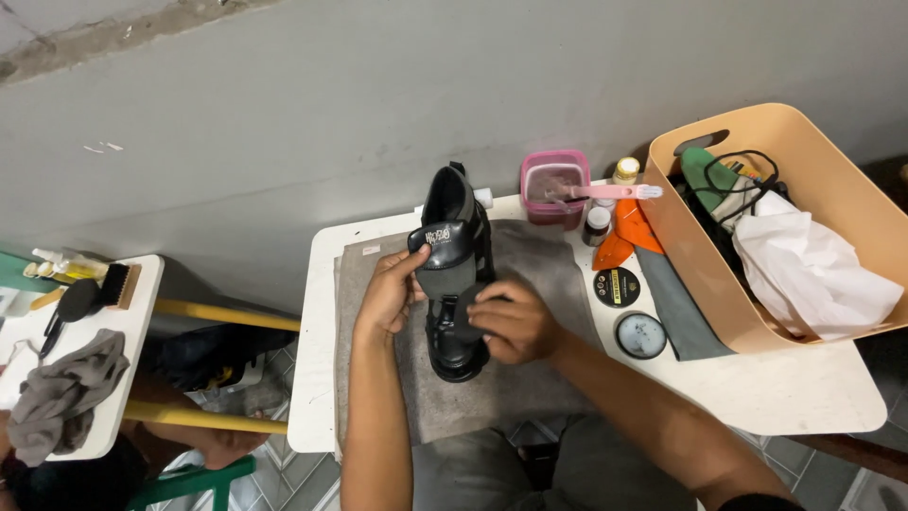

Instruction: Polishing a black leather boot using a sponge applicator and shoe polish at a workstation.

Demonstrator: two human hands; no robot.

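Note:
A black leather shoe [455,213] stands on a grey towel [530,378] in the middle of a small white table [804,393]. My left hand [390,293] grips the shoe's tongue and strap from the left side. My right hand [511,322] presses a small dark round pad [465,312] against the front of the shoe. Its toe points toward me and its heel toward the wall.
A pink tub [554,185] with a pink toothbrush [605,192] across it, small bottles, an orange cloth, a round polish tin [617,286] and its lid [640,335] lie right of the towel. A tan basket [785,132] holds cloths and cables. A side table [132,331] at left carries brushes and a grey rag.

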